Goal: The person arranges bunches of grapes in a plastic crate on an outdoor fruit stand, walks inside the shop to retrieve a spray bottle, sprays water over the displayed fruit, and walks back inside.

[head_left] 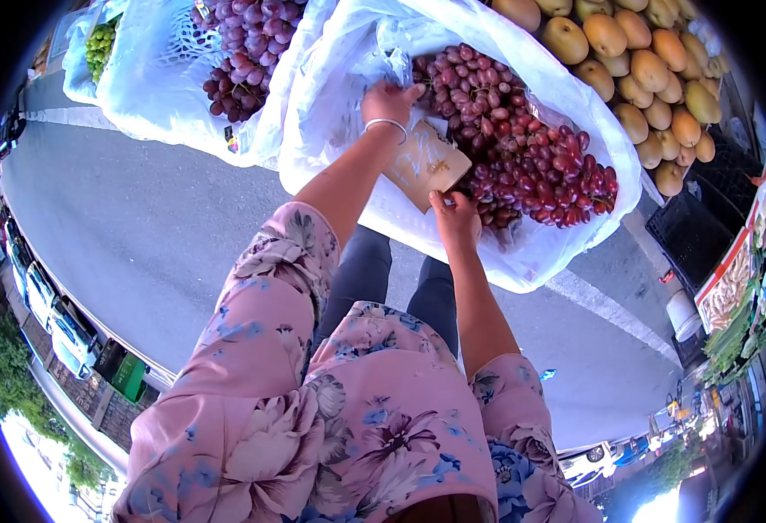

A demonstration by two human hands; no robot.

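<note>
Red grapes (531,161) fill the right side of a crate lined with white plastic (317,100). Beside them lies a brown cardboard piece (426,164) with faint writing on it. My left hand (387,105), with a bracelet at the wrist, is at the cardboard's upper end by the crumpled liner; its fingers are curled, and what they grip is hidden. At the cardboard's lower right corner, my right hand (455,216) pinches the edge between thumb and fingers, close to the grapes.
Another lined crate (152,96) with dark grapes (248,57) stands to the left, green grapes (100,48) beyond it. Orange-yellow fruit (649,70) is piled at the upper right, near a black crate (690,240). Grey pavement (139,218) lies below; parked vehicles (71,340) are at far left.
</note>
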